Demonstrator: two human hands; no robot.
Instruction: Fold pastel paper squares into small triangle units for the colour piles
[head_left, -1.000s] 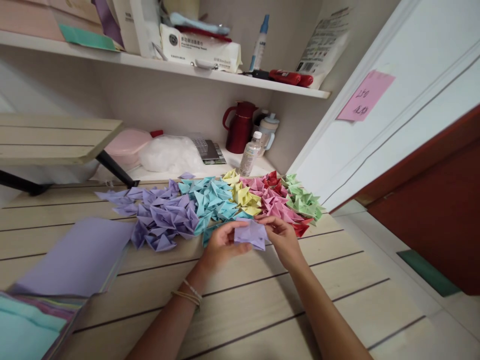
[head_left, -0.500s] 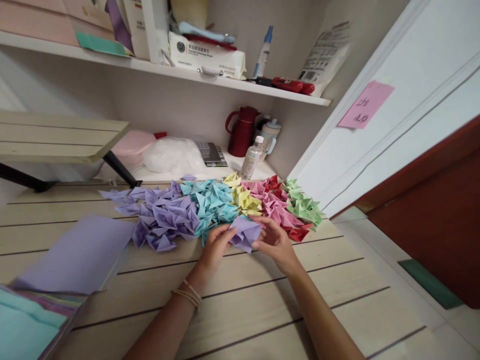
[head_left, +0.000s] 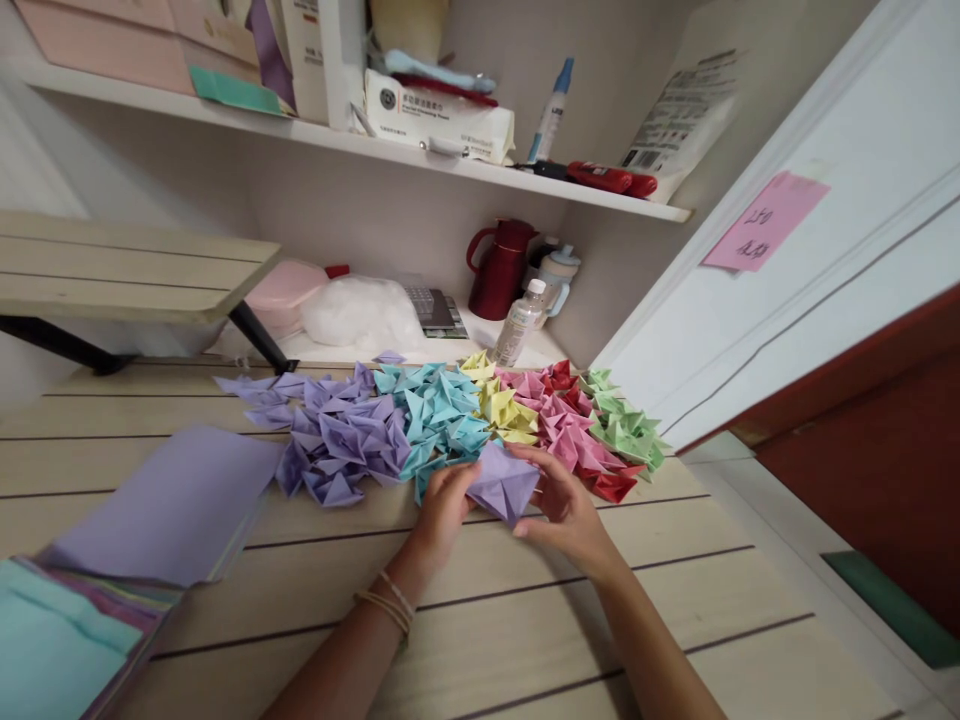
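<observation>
1. Left hand [head_left: 442, 505]: Anchor the left corner steadily; light pressure should prevent stray creases. Thumb and fingers pinch that corner, forearm angled inward.
2. Folded purple paper [head_left: 504, 482]: Align edges before pressing, as a judgement. It sits between both hands, nearer the wearer than the blue folded pieces [head_left: 439, 400].
3. Right hand [head_left: 574, 510]: Guide, avoid crushing. Fingers curve around the right side; thumb lies near the lower point.
</observation>
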